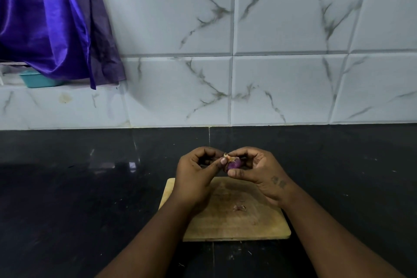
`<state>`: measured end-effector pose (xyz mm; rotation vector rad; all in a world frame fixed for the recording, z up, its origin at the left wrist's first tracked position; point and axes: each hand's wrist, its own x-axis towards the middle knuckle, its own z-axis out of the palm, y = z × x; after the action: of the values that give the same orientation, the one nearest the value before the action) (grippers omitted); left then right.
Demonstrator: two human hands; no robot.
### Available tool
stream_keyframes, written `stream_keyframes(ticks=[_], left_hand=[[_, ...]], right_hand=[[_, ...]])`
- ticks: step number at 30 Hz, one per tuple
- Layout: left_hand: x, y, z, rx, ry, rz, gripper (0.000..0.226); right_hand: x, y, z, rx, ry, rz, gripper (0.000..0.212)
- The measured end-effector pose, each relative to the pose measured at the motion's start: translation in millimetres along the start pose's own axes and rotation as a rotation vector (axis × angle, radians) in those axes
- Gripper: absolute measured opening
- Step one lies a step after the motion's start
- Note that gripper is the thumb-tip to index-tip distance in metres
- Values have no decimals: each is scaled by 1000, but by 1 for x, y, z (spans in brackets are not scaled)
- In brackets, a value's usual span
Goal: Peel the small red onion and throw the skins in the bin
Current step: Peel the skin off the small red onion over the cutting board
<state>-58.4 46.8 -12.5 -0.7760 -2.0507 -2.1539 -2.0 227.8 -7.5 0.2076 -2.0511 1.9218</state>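
onion (233,165) pinched between right hand (259,171) and left hand (194,176) fingertips, above board (248,225)

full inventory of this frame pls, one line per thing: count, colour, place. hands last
red onion: 1, purple, held between both hands above the far edge of the board
loose skin: 1 flap, pale tan, at the onion's top by the fingertips
cutting board: 1, light wood, on the counter under the hands
skin scraps: small cluster, reddish, on the board
counter: 1, glossy black, across the lower frame
wall tiles: white with grey veining, behind the counter
cloth: 1, shiny purple, hanging upper left
tub: 1, teal, on the ledge under the cloth
bin: none visible
left hand: 1, grip on the onion
right hand: 1, grip on the onion
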Motion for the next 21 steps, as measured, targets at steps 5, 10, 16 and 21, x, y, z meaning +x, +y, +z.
stream_keyframes(ticks=[5,10,16,21], left_hand=[[0,2,-2,13,5,47,19],[-3,-1,5,55,108,112,9],[-4,-4,8,63,133,-25,8],[-6,-2,11,26,97,-61,10]], right_hand=[[-1,3,2,-67,36,-17,41],[-1,1,6,-80,52,-41,33],[0,2,6,-299,147,-177,39],[0,7,8,-462,202,-316,39]])
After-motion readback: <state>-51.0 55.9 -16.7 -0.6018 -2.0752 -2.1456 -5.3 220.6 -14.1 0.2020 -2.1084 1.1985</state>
